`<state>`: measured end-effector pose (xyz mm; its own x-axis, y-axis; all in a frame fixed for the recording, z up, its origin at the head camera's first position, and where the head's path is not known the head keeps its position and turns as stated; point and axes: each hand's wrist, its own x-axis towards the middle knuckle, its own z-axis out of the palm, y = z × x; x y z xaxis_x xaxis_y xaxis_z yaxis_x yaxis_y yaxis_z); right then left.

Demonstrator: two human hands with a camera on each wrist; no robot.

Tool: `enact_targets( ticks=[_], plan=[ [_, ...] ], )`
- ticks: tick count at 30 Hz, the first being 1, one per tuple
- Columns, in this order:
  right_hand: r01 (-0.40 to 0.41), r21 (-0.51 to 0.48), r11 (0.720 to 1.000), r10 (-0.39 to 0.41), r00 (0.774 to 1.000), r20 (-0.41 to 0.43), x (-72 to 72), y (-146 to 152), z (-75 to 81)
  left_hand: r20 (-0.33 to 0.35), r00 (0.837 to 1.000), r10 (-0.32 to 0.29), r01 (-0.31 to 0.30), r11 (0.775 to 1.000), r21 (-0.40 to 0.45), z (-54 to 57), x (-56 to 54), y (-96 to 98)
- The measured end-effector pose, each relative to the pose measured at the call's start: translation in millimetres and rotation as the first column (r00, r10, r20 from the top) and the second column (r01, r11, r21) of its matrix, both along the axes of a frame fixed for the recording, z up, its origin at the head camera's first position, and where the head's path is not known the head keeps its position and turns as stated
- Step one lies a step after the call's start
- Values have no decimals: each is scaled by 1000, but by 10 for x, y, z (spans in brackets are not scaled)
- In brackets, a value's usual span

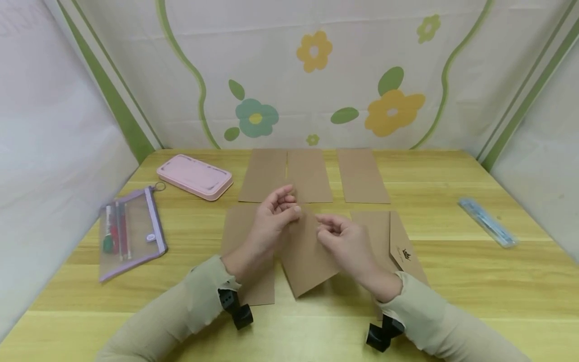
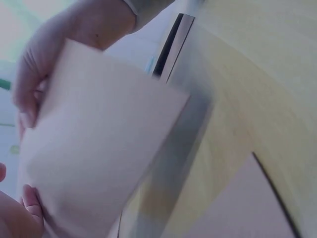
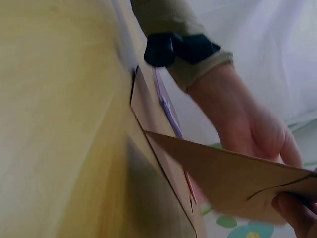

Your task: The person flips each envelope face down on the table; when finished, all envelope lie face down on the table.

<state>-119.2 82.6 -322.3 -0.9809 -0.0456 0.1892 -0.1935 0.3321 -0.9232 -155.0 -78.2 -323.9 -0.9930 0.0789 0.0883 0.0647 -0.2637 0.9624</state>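
Note:
Both hands hold a brown kraft-paper piece [image 1: 307, 261] above the middle of the table, its near corner tilted toward me. My left hand [image 1: 271, 221] pinches its upper left edge between thumb and fingers. At the opposite edge, my right hand [image 1: 347, 245] pinches it with curled fingers. In the right wrist view, a dark curved line crosses the underside of the held paper [image 3: 213, 173]. One brown piece [image 1: 242, 236] lies flat beneath my left forearm. Under my right wrist is another piece [image 1: 373, 231], beside a narrow brown part with a black crown print [image 1: 407, 255].
Three brown pieces lie in a row at the back, including a rightmost one [image 1: 363, 176]. A pink case [image 1: 195, 175] and a clear zip pouch with pens [image 1: 140, 221] are on the left. Far right lies a slim blue packet [image 1: 487, 221]. A flowered curtain [image 1: 289, 75] hangs behind the table.

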Motion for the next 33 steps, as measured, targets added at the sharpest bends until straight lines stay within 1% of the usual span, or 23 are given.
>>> enact_targets(
  ticks=[3, 6, 8, 10, 13, 16, 18, 23, 27, 28, 30, 31, 33],
  plan=[
    [49, -7, 999, -49, 999, 6, -69, 70, 10, -36, 999, 14, -15, 1000, -17, 20, 19, -38],
    [103, -52, 993, -101, 994, 31, -115, 131, 33, -58, 996, 67, -68, 998, -8, 19, 42, -90],
    [130, -108, 986, -124, 990, 61, -134, 161, 45, -64, 990, 125, -126, 992, -11, 3, 52, -130],
    [153, -179, 972, -137, 986, 97, -145, 179, 50, -54, 983, 175, -176, 984, -10, -24, 59, -170],
    [170, -283, 944, -132, 980, 149, -160, 195, 34, -46, 976, 215, -216, 976, -13, -73, 61, -226],
    [184, -356, 916, -119, 973, 196, -182, 209, -4, -42, 977, 209, -210, 978, -9, -124, 66, -246],
    [190, -383, 904, -108, 968, 226, -194, 221, -34, -36, 981, 189, -189, 982, -4, -157, 73, -234],
    [200, -403, 893, -90, 957, 275, -212, 241, -77, 9, 992, 127, -127, 992, 12, -223, 92, -159],
    [189, -422, 887, -60, 952, 301, -210, 248, -96, 22, 991, 129, -129, 992, -2, -257, 102, -125],
    [174, -421, 890, -44, 952, 302, -211, 258, -100, 23, 991, 132, -132, 991, -6, -261, 103, -123],
    [128, -396, 909, -6, 956, 295, -216, 293, -111, 24, 991, 132, -131, 991, -11, -267, 105, -125],
    [93, -374, 923, 21, 957, 289, -220, 322, -118, 25, 991, 129, -128, 992, -16, -269, 106, -129],
    [-13, -316, 949, 107, 954, 280, -232, 394, -120, 32, 993, 115, -114, 993, -30, -267, 113, -146]
  ],
)
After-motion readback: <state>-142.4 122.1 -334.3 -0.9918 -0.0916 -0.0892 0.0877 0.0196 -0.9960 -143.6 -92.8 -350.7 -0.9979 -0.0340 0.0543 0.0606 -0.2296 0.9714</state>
